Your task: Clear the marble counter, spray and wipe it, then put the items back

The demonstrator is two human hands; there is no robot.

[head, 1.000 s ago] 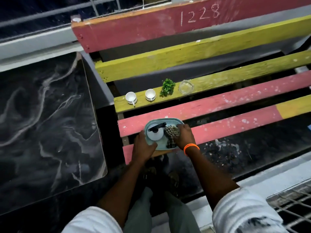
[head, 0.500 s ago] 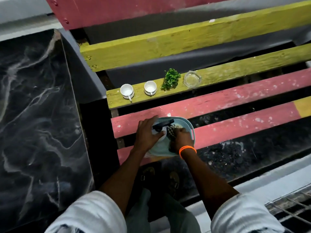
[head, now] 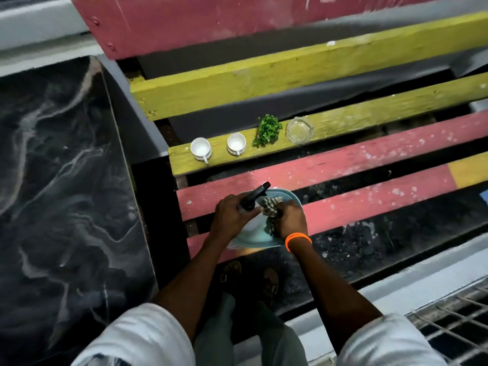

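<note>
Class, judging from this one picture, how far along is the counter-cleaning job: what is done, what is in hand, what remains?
Done: the dark marble counter appears bare; two white cups, a green sprig and a glass dish stand on the yellow bench slat.
In hand: the left hand grips the black-headed spray bottle, the right hand the checked cloth, over the pale blue tray.
Left: spraying, wiping, returning the items.

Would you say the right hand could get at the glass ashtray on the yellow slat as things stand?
Probably not straight away: the right hand grips the checked cloth on the tray. Nothing blocks the way to the glass ashtray.
</note>
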